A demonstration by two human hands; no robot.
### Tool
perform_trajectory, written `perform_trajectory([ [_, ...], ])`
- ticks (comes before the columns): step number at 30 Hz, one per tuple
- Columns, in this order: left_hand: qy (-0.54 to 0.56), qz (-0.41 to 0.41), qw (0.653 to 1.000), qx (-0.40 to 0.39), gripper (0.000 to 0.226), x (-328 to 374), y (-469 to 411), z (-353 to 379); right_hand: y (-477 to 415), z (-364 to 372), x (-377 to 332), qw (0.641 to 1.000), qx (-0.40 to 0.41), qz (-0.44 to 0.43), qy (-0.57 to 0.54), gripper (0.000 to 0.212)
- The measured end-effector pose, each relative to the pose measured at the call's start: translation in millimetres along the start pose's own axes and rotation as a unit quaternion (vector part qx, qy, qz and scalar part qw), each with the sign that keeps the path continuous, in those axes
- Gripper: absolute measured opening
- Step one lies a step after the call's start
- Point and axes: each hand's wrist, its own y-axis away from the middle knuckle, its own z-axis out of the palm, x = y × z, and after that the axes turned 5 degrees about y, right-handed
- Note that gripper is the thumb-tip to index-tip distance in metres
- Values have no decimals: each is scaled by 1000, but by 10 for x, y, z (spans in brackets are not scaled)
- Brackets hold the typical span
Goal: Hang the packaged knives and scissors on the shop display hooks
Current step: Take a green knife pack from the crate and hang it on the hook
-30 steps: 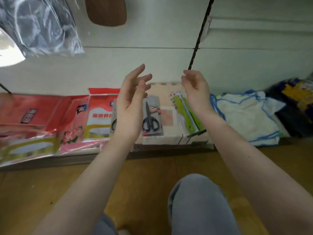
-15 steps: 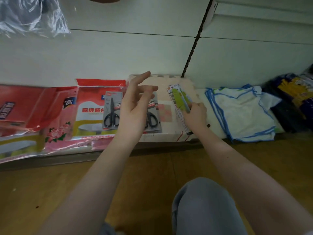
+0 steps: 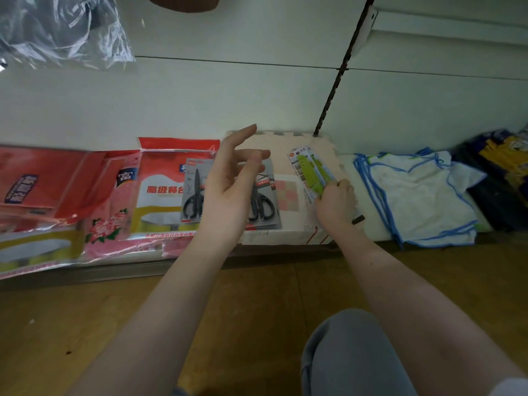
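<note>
Carded packs with green-handled knives [image 3: 313,172] lie on the low shelf's pink foam mat [image 3: 285,147], and my right hand [image 3: 335,204] is closed on their lower end. Two carded packs of black scissors rest to the left: one scissors pack [image 3: 194,195] fully visible, the other scissors pack [image 3: 264,204] partly hidden behind my left hand [image 3: 231,184]. My left hand hovers above them, fingers spread, holding nothing. No display hook is visible.
Red and pink bagged goods [image 3: 94,195] fill the shelf's left side. White cloths with blue trim [image 3: 423,195] lie right of the knives, dark packs [image 3: 503,178] beyond. A black slotted upright [image 3: 340,72] runs up the white back panel. My knee [image 3: 351,355] is above the wooden floor.
My right hand dropped from near the slotted upright down to the shelf and closed on the green knife packs. My left hand lowered slightly and stays spread. The view tilted downward.
</note>
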Motion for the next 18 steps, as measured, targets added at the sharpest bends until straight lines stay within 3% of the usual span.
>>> perform_trajectory([
  [8, -22, -15, 1000, 12, 35, -25, -73, -2, 57, -22, 19, 996, 36, 35, -71, 39],
  [18, -27, -33, 999, 7, 34, -40, -104, 35, 172, -266, -140, 947, 16, 23, -321, 23],
])
